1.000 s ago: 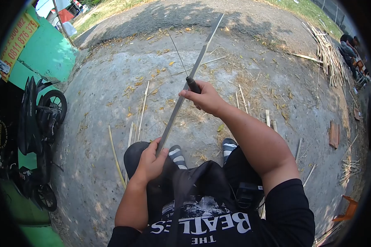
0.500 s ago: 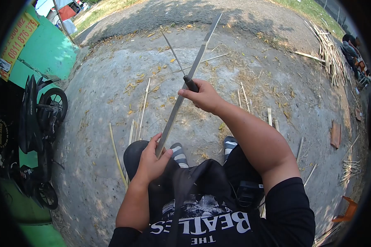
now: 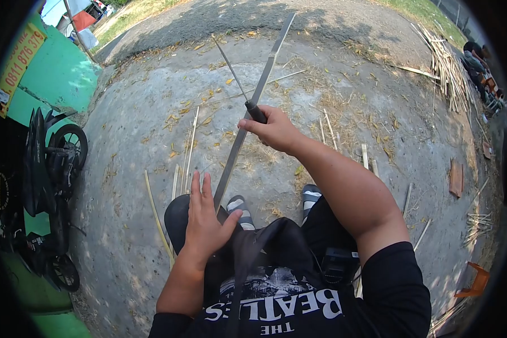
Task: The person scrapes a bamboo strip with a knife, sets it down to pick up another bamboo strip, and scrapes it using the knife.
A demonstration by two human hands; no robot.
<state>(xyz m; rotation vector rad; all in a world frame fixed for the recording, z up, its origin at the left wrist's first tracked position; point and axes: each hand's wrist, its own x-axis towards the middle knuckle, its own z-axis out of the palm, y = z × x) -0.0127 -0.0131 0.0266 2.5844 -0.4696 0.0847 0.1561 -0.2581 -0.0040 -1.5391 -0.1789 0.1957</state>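
Observation:
My right hand (image 3: 273, 130) is closed round the black handle of a knife (image 3: 256, 112), whose thin dark blade points away and to the left. The same hand also grips a long bamboo strip (image 3: 234, 155), which slants from near my lap up to the far right and crosses by the knife handle. My left hand (image 3: 205, 225) is open beside the strip's near end, its fingers stretched out and thumb apart. The strip's near tip is partly hidden behind that hand.
Loose bamboo pieces (image 3: 192, 143) lie on the concrete ahead. A motorcycle (image 3: 50, 186) stands at the left by a green wall (image 3: 56, 79). At the far right are a bamboo pile (image 3: 448, 73), a brick-coloured slab (image 3: 456, 178), an orange stool (image 3: 475, 280) and another person (image 3: 476, 59).
My left hand has let go of the strip's near end and spread its fingers. The right hand, still holding the knife and strip, has shifted slightly left in view.

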